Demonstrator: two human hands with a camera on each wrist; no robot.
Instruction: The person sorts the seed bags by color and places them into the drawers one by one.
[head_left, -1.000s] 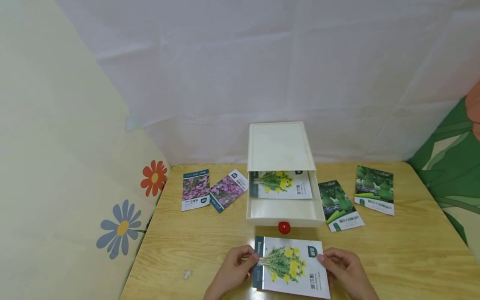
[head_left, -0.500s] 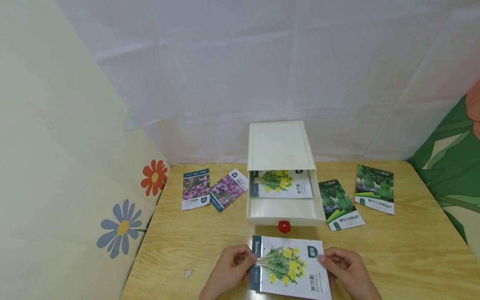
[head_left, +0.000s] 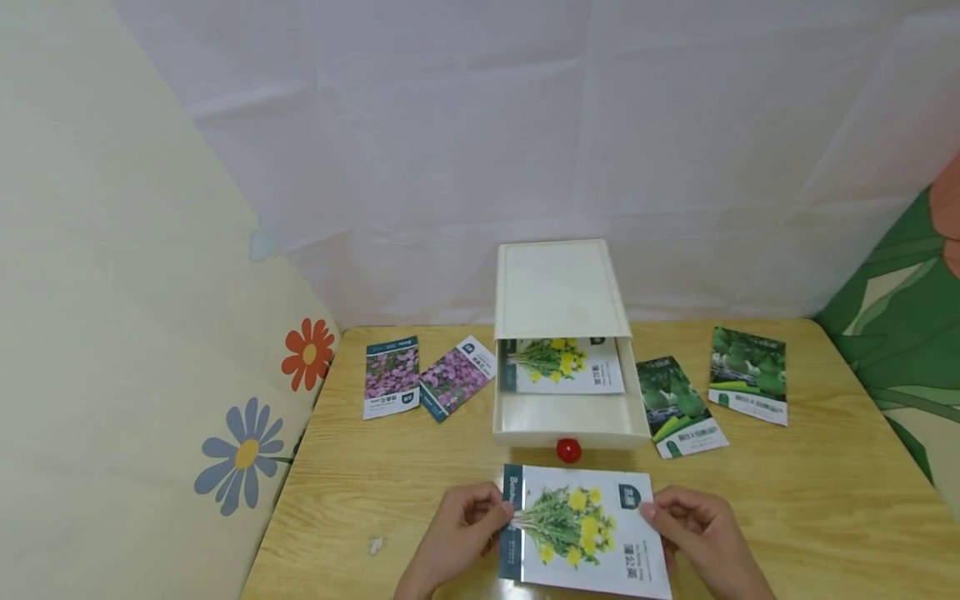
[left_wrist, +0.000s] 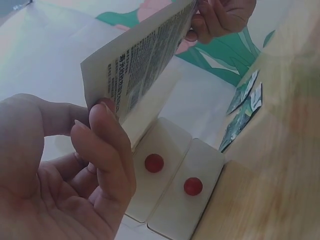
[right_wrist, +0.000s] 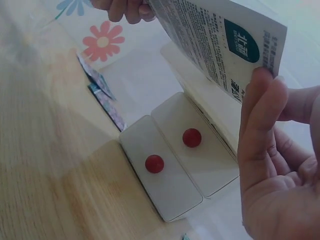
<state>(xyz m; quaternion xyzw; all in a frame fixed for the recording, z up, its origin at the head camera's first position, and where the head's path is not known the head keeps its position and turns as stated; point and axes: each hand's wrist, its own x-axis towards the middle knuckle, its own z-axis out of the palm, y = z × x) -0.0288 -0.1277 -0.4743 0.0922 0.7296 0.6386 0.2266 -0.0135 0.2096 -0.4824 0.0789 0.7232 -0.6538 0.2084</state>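
A seed packet (head_left: 577, 529) printed with yellow dandelions is held up off the table in front of the white drawer box (head_left: 558, 287). My left hand (head_left: 463, 533) pinches its dark green edge between thumb and fingers. On the opposite edge, my right hand (head_left: 697, 533) pinches near the logo. Both wrist views look at the packet's printed back, with text on it. Behind the packet, the box's top drawer (head_left: 573, 437) is pulled out by its red knob side. Inside that drawer lies another dandelion packet (head_left: 566, 367), its far part hidden under the box top.
Two purple-flower packets (head_left: 392, 377) (head_left: 457, 377) lie left of the box. To its right lie two packets with green gourd-like fruit (head_left: 675, 404) (head_left: 750, 375). A lower drawer (right_wrist: 161, 167) with a red knob shows in the wrist views. White cloth (head_left: 450, 167) hangs behind the wooden table (head_left: 360, 492).
The held dandelion packet has shifted slightly, with its right edge rising a little and moving right along with my right hand. Both hands keep their pinch. The drawer and other packets stay put.
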